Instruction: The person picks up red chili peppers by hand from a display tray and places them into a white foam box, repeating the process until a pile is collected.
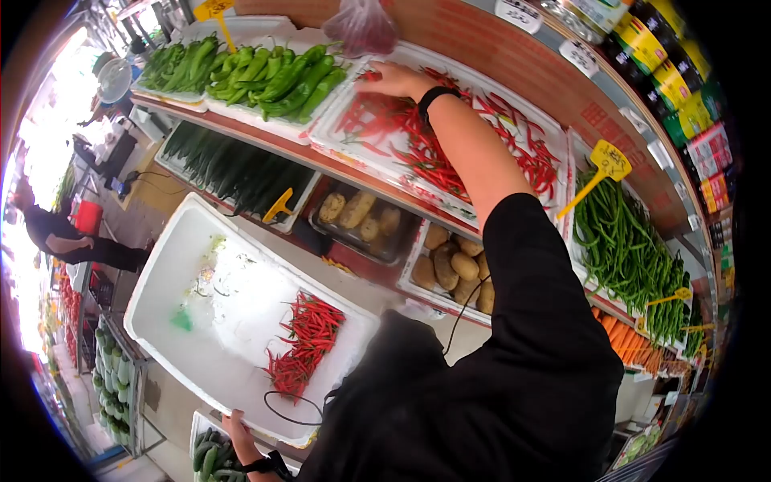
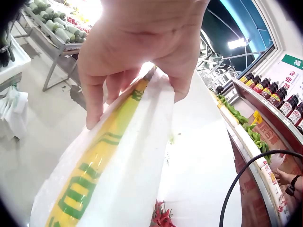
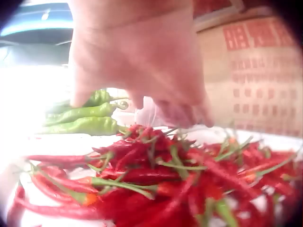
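My left hand (image 1: 241, 442) grips the near rim of a white foam box (image 1: 233, 321), fingers outside and thumb inside in the left wrist view. Yellow tape with green print runs along the box's outer side. Inside the box lies a pile of red chilies (image 1: 301, 345) at the end nearer my body. My right hand (image 1: 397, 80) reaches across the shelf to the far left part of a white tray (image 1: 325, 136) of loose red chilies (image 3: 156, 184). In the right wrist view its fingers are spread and point down behind the heap, their tips partly hidden by chilies.
Green peppers (image 1: 297, 80) lie left of the chili tray, green beans (image 1: 618, 241) right of it. Lower down are cucumbers (image 1: 233, 165) and potatoes (image 1: 458, 265). A yellow price tag (image 1: 610, 161) stands up beside the beans. A person in dark clothes (image 1: 60, 237) is at the far left.
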The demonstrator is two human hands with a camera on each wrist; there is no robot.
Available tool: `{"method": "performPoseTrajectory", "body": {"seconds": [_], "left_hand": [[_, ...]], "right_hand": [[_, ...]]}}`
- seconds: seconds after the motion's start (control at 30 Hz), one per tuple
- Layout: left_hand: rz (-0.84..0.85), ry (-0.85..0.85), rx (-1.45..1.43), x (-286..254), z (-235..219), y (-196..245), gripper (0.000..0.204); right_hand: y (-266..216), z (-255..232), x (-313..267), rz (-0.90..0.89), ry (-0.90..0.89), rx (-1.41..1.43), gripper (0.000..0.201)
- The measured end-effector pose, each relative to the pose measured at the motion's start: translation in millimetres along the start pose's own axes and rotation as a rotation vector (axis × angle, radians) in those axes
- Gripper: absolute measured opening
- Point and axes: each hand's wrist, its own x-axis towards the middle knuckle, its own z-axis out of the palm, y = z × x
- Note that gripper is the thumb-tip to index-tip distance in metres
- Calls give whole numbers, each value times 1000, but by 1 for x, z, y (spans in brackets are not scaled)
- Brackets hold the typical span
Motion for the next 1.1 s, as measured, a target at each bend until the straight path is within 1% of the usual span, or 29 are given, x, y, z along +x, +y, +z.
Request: {"method": "performPoseTrajectory", "body": {"seconds": [0.1, 0.13, 0.17, 0.23, 0.27, 0.33, 0.37, 0.4, 0.43, 0.5, 0.53, 0.63, 0.7, 0.77, 0.8, 0.83, 0.9, 1.03, 1.1], "left_hand": [[-1, 38, -41, -6, 6, -4, 50], [-7, 43, -50, -10, 6, -4, 50], [-13, 47, -58, -14, 8, -4, 50], [10, 106, -69, -17, 12, -5, 50], [17, 137, -72, -19, 12, -6, 50], [-6, 135, -61, -16, 3, -12, 50], [-18, 131, -56, -18, 8, -7, 50], [-45, 121, -49, -22, 13, -1, 49], [-45, 133, -52, -26, 20, 3, 49], [-37, 153, -58, -29, 34, 12, 48], [-37, 146, -61, -27, 36, 15, 48], [-34, 142, -62, -22, 38, 12, 47], [-28, 159, -44, -17, 36, 7, 46], [-45, 182, -29, -9, 28, 1, 45], [-54, 194, -22, -8, 25, -3, 45], [-51, 202, -29, -7, 23, -6, 44], [-43, 216, -44, -9, 33, 0, 42], [-39, 173, -49, 0, 25, -7, 43], [-39, 173, -51, 0, 30, -3, 41]], "right_hand": [[0, 16, 31, 177, 66, 31, 112], [0, 24, 35, 349, 203, 32, 112], [5, 29, 41, 338, 155, -19, 110], [26, 40, 53, 316, 65, -116, 106], [29, 41, 53, 209, 146, -123, 93], [17, 16, 39, 161, -32, -77, 83], [16, 6, 33, 140, -118, -56, 78], [26, 11, 33, 42, -90, 52, 69], [30, 8, 30, -2, -171, 64, 66], [21, -9, 14, -88, -325, 91, 60], [13, -16, 5, -77, -367, 68, 69], [23, -10, 5, -150, -575, 215, 89], [25, -5, 6, -167, -511, 34, 119], [23, -1, 2, -199, -427, -229, 134], [23, -2, 7, -162, -515, -189, 137], [22, -3, 7, -154, -527, -179, 137], [17, -9, 4, -136, -550, -159, 137], [7, -4, -8, -130, -547, -194, 134], [-5, -6, -24, -122, -552, -193, 130]]}}
